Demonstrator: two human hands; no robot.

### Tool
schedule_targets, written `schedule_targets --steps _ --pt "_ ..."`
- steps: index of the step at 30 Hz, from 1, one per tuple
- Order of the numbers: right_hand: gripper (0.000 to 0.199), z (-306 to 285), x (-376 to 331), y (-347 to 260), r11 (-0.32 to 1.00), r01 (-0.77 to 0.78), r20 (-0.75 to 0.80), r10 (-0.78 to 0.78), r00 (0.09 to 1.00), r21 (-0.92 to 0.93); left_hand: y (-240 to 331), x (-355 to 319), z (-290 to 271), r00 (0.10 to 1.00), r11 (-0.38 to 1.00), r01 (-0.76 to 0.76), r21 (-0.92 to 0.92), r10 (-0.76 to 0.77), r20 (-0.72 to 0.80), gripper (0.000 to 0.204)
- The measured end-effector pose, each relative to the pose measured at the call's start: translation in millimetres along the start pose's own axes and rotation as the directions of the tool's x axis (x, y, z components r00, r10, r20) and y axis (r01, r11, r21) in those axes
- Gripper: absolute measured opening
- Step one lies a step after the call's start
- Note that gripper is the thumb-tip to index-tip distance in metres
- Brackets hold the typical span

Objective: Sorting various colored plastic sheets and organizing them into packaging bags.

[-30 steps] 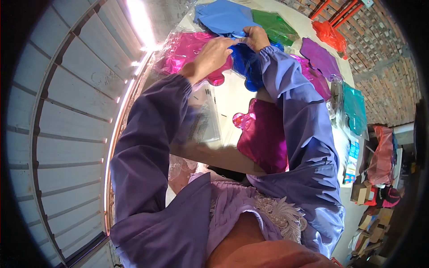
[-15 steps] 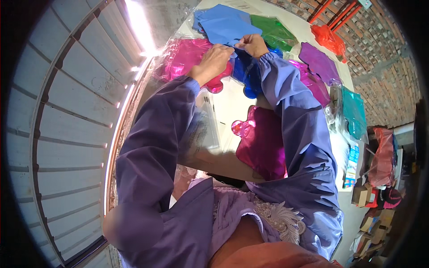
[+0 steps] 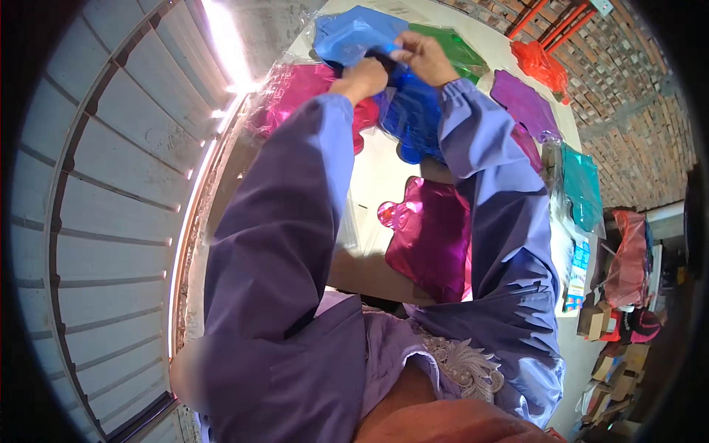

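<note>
Both pinched together on the blue foil balloon (image 3: 413, 111): left hand (image 3: 363, 77) at its upper edge, right hand (image 3: 422, 57) just beside, body trailing down the surface (image 3: 373, 177)

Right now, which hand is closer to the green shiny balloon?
The right hand. It sits just beside the green foil balloon, gripping the blue foil balloon. The left hand holds the same blue one farther away, near the pink balloon.

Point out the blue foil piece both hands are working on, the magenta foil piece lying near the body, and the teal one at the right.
blue foil piece (image 3: 413, 118), head view, shiny middle below the hands.
magenta foil piece (image 3: 432, 244), head view, flat centre.
teal foil piece (image 3: 582, 184), head view, middle.
</note>
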State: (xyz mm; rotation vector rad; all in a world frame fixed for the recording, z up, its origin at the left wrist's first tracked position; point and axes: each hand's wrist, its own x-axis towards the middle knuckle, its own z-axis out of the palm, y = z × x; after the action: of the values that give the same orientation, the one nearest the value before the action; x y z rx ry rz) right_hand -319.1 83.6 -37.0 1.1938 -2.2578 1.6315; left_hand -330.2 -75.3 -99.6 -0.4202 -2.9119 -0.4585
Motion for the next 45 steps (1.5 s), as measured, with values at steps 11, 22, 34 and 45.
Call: schedule_targets --steps 11,22,34,45 --pt "0.002 -160.2 -11.2 -130.7 0.865 0.351 -0.631 -0.052 0.774 0.359 -28.2 34.8 5.1 0.934 0.477 0.331 -0.814 -0.290 0.210 0.036" --pt "0.014 -146.2 -98.1 -214.0 0.955 0.205 -0.368 -0.273 0.889 -0.212 150.9 -89.5 -184.2 0.865 0.119 -0.490 -0.863 0.192 -0.464 0.044" --pt "0.012 -59.6 -198.4 -321.4 0.985 -0.160 -0.426 0.174 0.888 0.067 215.4 -183.5 -217.4 0.869 0.459 -0.481 -0.747 0.363 -0.337 0.018" --pt "0.016 -72.9 -359.3 -239.5 0.687 -0.599 -0.313 0.724 0.615 0.412 169.5 -241.1 -93.7 0.997 0.064 -0.077 -0.995 -0.015 -0.078 0.026"
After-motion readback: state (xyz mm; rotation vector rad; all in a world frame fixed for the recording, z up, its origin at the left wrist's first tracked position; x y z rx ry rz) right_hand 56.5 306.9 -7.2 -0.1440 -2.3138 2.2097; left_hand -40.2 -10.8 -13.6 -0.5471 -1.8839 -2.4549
